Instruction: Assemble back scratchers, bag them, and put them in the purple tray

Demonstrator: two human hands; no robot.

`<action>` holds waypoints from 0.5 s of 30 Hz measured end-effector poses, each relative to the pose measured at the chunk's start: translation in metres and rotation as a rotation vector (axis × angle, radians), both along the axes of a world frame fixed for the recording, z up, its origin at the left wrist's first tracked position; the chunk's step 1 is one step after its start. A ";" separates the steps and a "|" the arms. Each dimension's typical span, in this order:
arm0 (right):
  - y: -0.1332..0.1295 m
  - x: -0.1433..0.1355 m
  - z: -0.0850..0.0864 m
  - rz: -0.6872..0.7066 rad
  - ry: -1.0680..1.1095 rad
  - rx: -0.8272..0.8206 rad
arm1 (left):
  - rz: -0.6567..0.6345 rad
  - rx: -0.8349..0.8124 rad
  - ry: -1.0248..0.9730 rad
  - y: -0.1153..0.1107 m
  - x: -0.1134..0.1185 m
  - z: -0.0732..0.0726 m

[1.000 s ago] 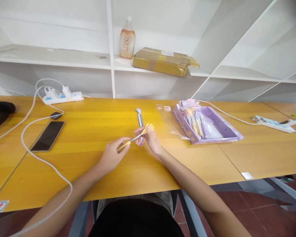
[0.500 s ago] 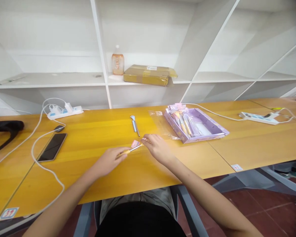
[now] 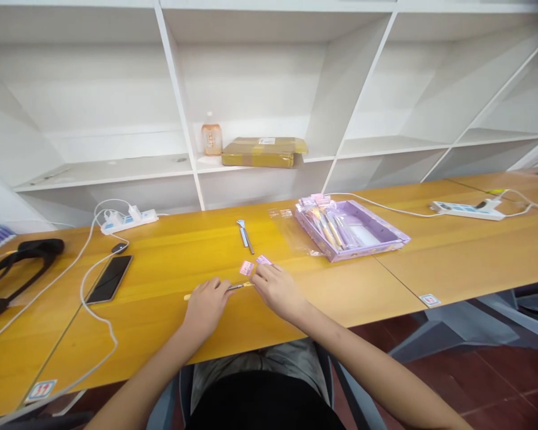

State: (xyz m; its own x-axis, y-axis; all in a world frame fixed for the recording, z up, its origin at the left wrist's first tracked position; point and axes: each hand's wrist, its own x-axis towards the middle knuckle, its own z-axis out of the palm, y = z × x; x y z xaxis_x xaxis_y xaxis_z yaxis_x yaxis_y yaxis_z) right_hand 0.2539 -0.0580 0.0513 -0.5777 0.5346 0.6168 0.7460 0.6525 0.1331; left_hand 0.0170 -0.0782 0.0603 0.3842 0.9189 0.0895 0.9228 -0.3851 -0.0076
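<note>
My left hand [image 3: 207,303] is closed around a thin yellow-handled tool [image 3: 235,287] with a metal shaft, held low over the table. At the tool's yellow tip, my right hand [image 3: 275,291] has its fingers closed on the end. Two small pink and purple cards, one pink [image 3: 246,268] and one purple [image 3: 263,260], lie just beyond my fingers. Farther back are a blue fork-shaped piece [image 3: 242,233] and a thin dark metal rod [image 3: 250,242], side by side. A purple box [image 3: 367,248] at the right holds several wrapped tools [image 3: 329,227].
A phone [image 3: 111,279], white cables and a power strip [image 3: 130,221] are at the left, with a black strap [image 3: 40,254]. Another power strip [image 3: 468,209] lies at the right. A bottle [image 3: 212,140] and taped carton [image 3: 260,152] stand on the shelf [image 3: 147,170].
The view has tilted up. My left hand has moved along the tool toward its metal shaft, so the handle end now shows at its left. The tool looks more level, and both cards show more fully.
</note>
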 end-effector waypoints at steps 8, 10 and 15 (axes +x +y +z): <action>0.011 0.058 -0.003 -0.146 0.024 -0.021 | 0.030 0.009 0.043 0.027 -0.053 0.008; 0.021 0.108 -0.005 -0.227 0.042 0.000 | 0.052 -0.033 0.020 0.033 -0.091 0.010; 0.032 0.223 -0.021 -0.266 0.124 -0.008 | 0.066 -0.065 -0.080 0.029 -0.168 0.006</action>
